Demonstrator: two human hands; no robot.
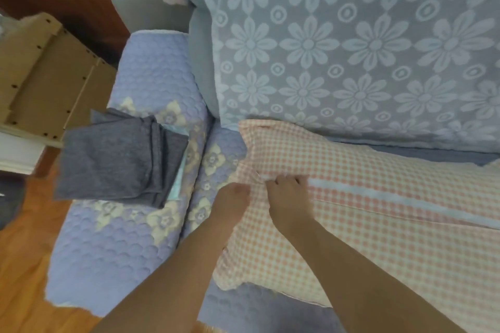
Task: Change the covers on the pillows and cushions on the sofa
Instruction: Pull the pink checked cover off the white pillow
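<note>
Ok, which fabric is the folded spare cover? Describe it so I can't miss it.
Start at the sofa armrest, draped in quilted lavender. The folded spare cover lies on top of it, left of both hands. It is plain dark grey, unlike the orange-checked pillow.

An orange-and-white checked pillow point(351, 213) lies flat on the sofa seat point(259, 308); folded grey covers point(113, 159) rest stacked on the quilted armrest point(113, 246).
</note>
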